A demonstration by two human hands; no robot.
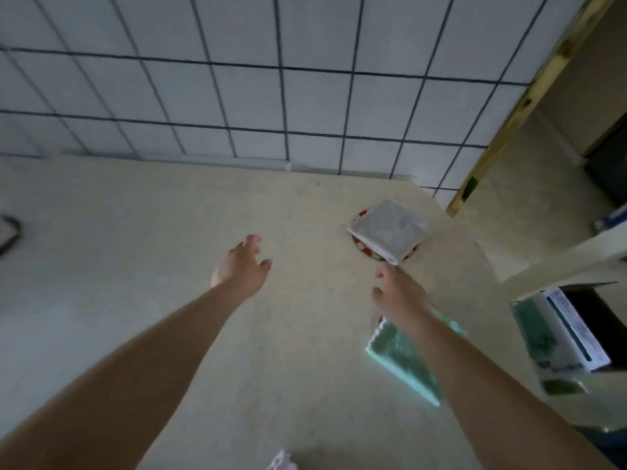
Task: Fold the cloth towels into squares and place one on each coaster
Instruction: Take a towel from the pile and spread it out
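Over counter (pixel 169 232) | left hand (pixel 242 262) spread | right hand (pixel 398 293) relaxed

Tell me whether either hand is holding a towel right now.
No: the left hand and right hand hover open over the table, gripping nothing.

A pale cream countertop (pixel 169 266) with faint speckles fills the middle of the view and meets a white tiled wall (pixel 237 79) along its far edge. Toward the far right corner lies a round red patterned coaster (pixel 360 246), with a grey towel (pixel 390 230) folded into a square on top of it, covering most of it. Nearer, along the right side, lies a folded mint green towel (pixel 402 362), partly hidden under a forearm; a sliver of a second coaster (pixel 380 321) peeks out at its far corner. At the near edge a small piece of pinkish cloth (pixel 281 461) is just visible. At the far left edge sits a dark object (pixel 8 232), too blurred to identify.
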